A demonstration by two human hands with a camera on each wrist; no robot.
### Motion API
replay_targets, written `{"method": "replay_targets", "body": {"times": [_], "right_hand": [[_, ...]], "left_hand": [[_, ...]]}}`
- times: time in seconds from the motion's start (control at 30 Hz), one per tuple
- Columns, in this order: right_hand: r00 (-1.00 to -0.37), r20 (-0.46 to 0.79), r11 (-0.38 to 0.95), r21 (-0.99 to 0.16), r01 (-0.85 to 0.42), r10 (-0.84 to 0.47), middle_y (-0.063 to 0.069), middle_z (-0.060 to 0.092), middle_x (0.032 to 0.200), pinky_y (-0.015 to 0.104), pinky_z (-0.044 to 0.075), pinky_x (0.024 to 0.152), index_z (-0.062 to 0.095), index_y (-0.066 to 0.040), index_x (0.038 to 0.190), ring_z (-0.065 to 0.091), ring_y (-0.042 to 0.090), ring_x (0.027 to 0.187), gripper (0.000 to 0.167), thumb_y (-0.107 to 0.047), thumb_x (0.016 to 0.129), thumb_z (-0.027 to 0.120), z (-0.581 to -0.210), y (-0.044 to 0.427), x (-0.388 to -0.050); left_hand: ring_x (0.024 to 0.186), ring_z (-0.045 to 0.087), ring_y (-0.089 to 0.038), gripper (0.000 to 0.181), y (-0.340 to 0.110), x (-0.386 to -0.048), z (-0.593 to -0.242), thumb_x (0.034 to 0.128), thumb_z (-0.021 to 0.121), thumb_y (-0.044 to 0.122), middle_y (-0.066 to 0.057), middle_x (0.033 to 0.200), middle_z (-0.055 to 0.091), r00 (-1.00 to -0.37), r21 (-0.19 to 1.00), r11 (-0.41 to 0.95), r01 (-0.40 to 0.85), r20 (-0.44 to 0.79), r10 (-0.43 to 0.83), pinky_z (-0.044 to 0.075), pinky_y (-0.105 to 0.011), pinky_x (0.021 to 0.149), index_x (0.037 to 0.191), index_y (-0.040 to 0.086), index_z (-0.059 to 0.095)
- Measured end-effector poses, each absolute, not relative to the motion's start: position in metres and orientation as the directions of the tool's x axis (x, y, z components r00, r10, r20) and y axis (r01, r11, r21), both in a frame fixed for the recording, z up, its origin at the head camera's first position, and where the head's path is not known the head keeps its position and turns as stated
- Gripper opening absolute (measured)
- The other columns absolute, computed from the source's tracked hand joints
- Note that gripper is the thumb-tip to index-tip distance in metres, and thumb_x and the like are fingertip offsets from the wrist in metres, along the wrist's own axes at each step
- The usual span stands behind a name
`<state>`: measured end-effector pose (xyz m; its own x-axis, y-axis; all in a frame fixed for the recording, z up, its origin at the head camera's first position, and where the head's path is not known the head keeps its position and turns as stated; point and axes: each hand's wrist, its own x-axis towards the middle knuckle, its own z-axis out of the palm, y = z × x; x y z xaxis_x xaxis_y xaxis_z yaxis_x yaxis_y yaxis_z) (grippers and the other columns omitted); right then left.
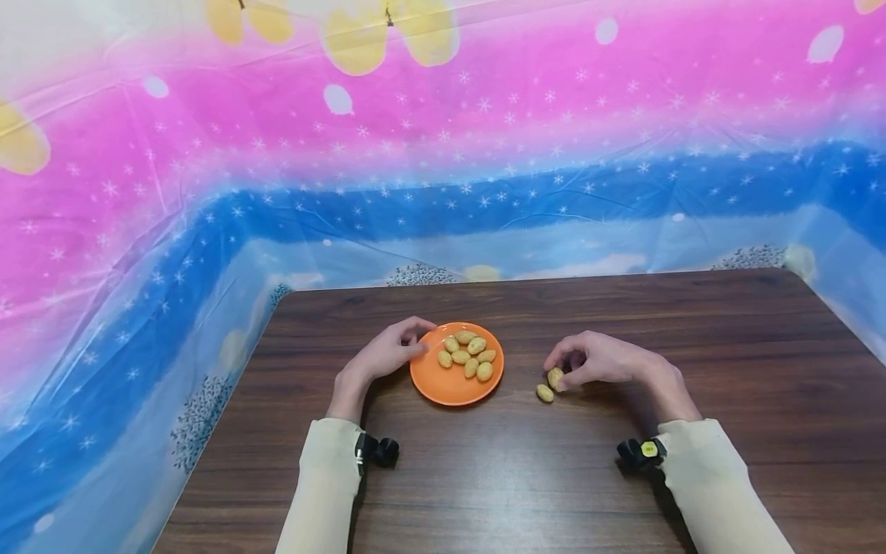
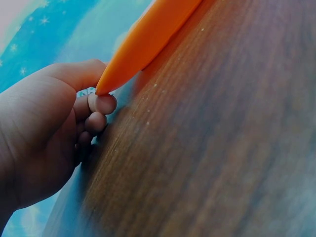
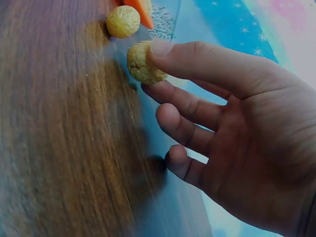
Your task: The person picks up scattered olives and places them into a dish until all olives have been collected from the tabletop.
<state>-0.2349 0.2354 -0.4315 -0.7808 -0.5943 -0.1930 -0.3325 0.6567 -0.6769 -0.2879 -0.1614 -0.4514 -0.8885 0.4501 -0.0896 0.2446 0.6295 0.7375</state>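
Note:
An orange plate [image 1: 446, 388] lies on the table with several small yellow potatoes [image 1: 461, 357] heaped toward its far and right side. At the plate's left rim, my left hand [image 1: 385, 352] pinches the edge, thumb on top and fingertips below, as the left wrist view shows. To the right of the plate, my right hand [image 1: 609, 358] holds one wrinkled potato [image 3: 143, 64] between thumb and fingers; the other fingers curl loosely beneath. Another potato [image 1: 544, 393] lies on the table just left of that hand.
A dark wood-grain table [image 1: 498, 477] spreads under both hands. Behind it and along its left side hangs a pink and blue cloth [image 1: 443, 154] with snowflakes. Each wrist bears a small black camera, such as the left wrist camera [image 1: 377, 450].

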Motion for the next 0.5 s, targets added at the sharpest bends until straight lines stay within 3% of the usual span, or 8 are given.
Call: {"method": "replay_targets", "body": {"times": [0.5], "right_hand": [[-0.824, -0.089, 0.647, -0.668, -0.367, -0.560, -0.005, 0.063, 0.106, 0.029, 0.046, 0.065, 0.071, -0.023, 0.119, 0.054, 0.016, 0.082, 0.033, -0.034, 0.089, 0.074, -0.434, 0.224, -0.238]], "left_hand": [[0.066, 0.046, -0.021, 0.036, -0.163, -0.290, -0.455, 0.0985, 0.059, 0.025, -0.004, 0.077, 0.052, -0.886, 0.736, 0.626, 0.258, -0.078, 0.457, 0.039, -0.032, 0.067, 0.134, 0.030, 0.057]]}}
